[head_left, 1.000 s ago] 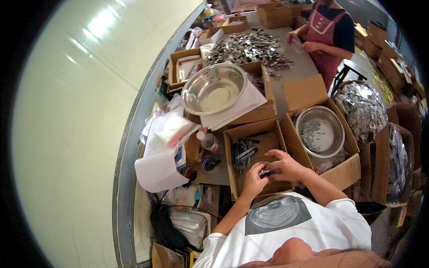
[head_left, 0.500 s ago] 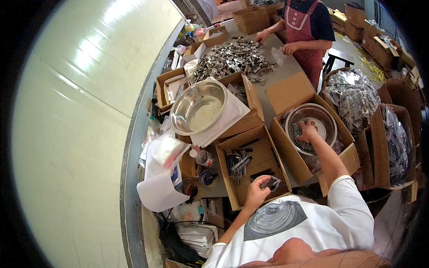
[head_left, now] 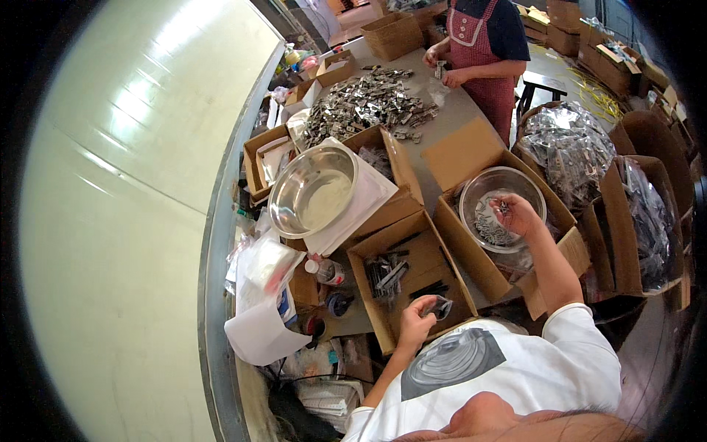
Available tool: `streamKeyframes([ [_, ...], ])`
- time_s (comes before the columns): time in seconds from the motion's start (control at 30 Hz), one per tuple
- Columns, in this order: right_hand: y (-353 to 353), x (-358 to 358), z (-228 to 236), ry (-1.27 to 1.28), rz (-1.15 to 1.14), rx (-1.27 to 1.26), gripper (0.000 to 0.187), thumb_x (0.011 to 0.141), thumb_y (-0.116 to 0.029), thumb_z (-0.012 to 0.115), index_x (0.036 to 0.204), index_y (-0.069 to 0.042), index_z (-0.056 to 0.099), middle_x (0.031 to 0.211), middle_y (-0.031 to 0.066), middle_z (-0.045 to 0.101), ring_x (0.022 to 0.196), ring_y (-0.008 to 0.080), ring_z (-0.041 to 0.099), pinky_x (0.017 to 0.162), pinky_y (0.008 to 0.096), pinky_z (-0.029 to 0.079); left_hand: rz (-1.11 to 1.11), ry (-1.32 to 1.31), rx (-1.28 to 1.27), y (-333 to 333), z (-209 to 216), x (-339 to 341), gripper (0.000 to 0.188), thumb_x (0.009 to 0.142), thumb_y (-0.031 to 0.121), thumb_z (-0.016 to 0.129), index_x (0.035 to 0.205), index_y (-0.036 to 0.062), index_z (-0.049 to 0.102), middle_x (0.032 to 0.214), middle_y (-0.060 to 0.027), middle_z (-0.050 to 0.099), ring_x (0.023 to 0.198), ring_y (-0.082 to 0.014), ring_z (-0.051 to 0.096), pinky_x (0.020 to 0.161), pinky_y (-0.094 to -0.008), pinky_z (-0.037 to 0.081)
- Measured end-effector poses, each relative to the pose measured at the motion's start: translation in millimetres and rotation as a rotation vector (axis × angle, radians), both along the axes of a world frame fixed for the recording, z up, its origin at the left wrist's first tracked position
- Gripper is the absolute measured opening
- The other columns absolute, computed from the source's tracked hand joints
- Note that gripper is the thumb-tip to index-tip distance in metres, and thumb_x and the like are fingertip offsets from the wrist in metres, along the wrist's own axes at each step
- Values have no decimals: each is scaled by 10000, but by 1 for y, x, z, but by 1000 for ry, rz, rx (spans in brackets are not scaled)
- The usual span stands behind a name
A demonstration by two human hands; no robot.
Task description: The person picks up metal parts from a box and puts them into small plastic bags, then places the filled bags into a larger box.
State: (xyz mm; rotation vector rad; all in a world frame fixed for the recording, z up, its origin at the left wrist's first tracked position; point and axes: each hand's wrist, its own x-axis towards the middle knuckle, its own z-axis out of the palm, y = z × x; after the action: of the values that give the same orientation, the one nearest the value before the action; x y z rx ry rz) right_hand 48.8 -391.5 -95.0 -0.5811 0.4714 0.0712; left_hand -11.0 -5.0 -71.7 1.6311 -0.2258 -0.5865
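Note:
My left hand (head_left: 416,324) pinches a small clear plastic bag (head_left: 442,307) over the near edge of an open cardboard box (head_left: 464,295). Whatever is inside that bag is too small to make out. In the box lie bundles of dark and silvery strips (head_left: 389,275). My right hand (head_left: 520,216) is raised over a round metal bowl (head_left: 471,186), fingers curled around a few small metal pieces. More small silvery pieces (head_left: 492,227), perhaps screws, lie in the bowl, which sits in another open cardboard box (head_left: 465,250).
An empty steel basin (head_left: 313,188) rests tilted on papers left of centre. Behind it a heap of metal parts (head_left: 368,107) covers the table. Across it stands a co-worker (head_left: 482,44) handling a part. Boxes of bagged parts (head_left: 567,151) stand at right; a bottle (head_left: 324,271) stands near my left.
My right hand has lifted out of the pieces in the bowl with a few in its fingers. My left hand still holds the bag. The co-worker's hands have come together around a part.

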Motion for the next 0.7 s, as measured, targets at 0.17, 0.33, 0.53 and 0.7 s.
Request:
streamKeyframes([
  [0.17,18,-25,0,-333,-147,303,343,904,-150,373,1162,48,483,1170,197,505,1034,312,537,886,420,516,-9,32,15,-3,-2,1,432,730,-62,512,1156,-27,573,1169,-94,582,1104,-176,538,709,-246,501],
  [0.33,22,-29,11,-498,-166,297,465,892,-127,349,1324,43,371,1330,245,410,1198,376,448,991,474,422,-15,36,-1,-4,2,0,435,733,-61,515,1163,-27,568,1168,-98,579,1108,-176,531,710,-248,492],
  [0.53,27,-29,18,-529,-124,264,498,856,-20,367,1351,27,338,1309,228,428,1238,372,418,990,472,434,48,76,-54,-6,2,-5,420,727,-69,518,1143,-47,570,1149,-103,586,1095,-179,540,847,-265,441],
  [0.7,30,-27,19,-476,-126,224,522,830,68,344,1350,23,321,1322,221,417,1210,352,458,975,424,467,58,81,-75,-4,-6,-6,429,721,-84,504,1145,-52,565,1149,-103,588,1087,-177,547,870,-260,442],
])
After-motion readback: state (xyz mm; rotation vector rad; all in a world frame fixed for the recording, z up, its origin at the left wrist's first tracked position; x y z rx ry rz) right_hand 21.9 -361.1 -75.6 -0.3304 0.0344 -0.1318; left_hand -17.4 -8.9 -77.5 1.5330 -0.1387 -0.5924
